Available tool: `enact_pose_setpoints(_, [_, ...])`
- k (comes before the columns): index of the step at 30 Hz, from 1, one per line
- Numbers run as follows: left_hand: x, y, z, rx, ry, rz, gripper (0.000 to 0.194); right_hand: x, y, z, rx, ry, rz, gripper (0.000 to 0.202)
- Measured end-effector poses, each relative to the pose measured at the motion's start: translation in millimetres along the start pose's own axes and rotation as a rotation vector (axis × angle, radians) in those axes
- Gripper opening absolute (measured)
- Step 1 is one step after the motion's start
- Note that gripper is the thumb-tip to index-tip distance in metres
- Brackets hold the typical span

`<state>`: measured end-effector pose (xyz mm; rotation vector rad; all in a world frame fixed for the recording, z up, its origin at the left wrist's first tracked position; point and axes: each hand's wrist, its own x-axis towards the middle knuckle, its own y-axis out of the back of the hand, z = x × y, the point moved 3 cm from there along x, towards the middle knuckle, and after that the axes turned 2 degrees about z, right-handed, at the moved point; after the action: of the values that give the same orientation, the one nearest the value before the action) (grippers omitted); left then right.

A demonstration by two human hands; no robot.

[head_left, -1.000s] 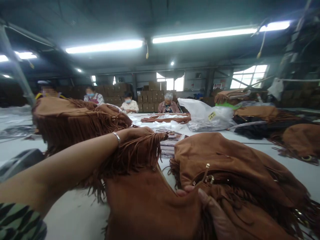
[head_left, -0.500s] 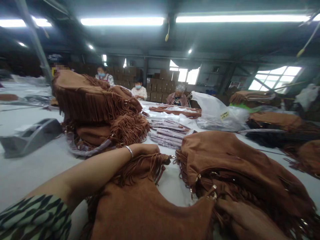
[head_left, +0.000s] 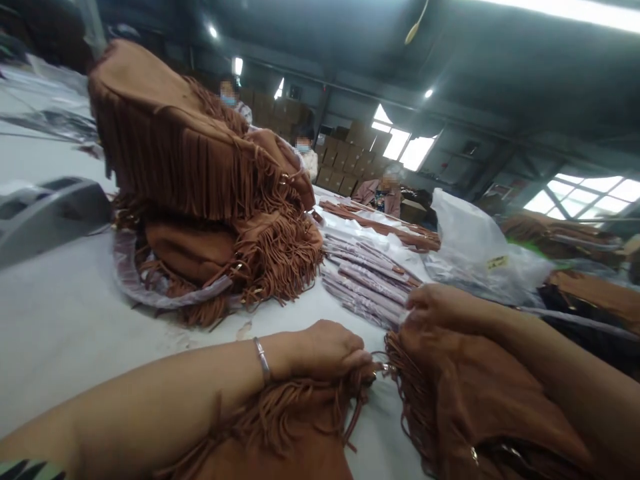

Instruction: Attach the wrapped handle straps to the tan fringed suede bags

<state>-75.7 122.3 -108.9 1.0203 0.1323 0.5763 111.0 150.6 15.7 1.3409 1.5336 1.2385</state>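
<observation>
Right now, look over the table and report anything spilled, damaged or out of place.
Only one thing stands out: faint brownish marks on the white tabletop, between the stacked fringed bags and the left forearm. They look odd against the pale surface, but I cannot tell whether they are stains or scraps.

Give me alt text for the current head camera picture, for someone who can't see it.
A person's left hand grips a fringed brown bag, while the right hand is at the far end of another brown bag, on a white table. Ahead lie plastic-wrapped strips; to the left, a pile of fringed bags and a grey device. Beyond are other people.
</observation>
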Motion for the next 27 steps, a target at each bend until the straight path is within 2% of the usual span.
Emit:
enact_pose_setpoints(3, [3,2.5,2,0.109,-0.029,-0.016,0.045,41,-44,2,-0.142,-0.015,-0.102,0.012])
enact_pose_setpoints(5, [4,5.0,4,0.149,-0.034,-0.019,0.043,51,-80,2,-0.211,-0.045,-0.161,0.012])
enact_pose_setpoints(7, [4,7.2,6,0.165,-0.028,-0.024,0.042,54,-110,5,-0.263,-0.100,-0.186,0.021])
enact_pose_setpoints(9, [3,8.7,6,0.165,-0.018,-0.024,0.043,55,-127,10,-0.280,-0.148,-0.197,0.027])
enact_pose_setpoints(11, [2,9.1,6,0.164,-0.007,-0.020,0.043,58,-130,18,-0.248,-0.173,-0.222,0.027])
enact_pose_setpoints(15, [1,8.3,3,0.146,-0.001,0.025,0.040,61,-114,36,-0.056,-0.202,-0.278,0.024])
enact_pose_setpoints(18, [0,8.5,3,0.132,0.000,0.078,0.037,62,-102,42,0.136,-0.248,-0.185,0.025])
enact_pose_setpoints(21, [-1,8.7,4,0.095,-0.015,0.057,0.040,69,-87,38,0.345,-0.287,0.071,0.027])
enact_pose_setpoints(23, [-1,9.2,5,0.046,-0.036,0.049,0.043,75,-68,27,0.498,-0.272,0.283,0.036])
enact_pose_setpoints(25, [-1,10.4,4,0.010,-0.031,0.103,0.043,80,-38,10,0.650,-0.217,0.475,0.045])
enact_pose_setpoints(27, [0,11.6,1,-0.010,-0.007,0.201,0.039,80,-2,-11,0.790,-0.135,0.612,0.048])
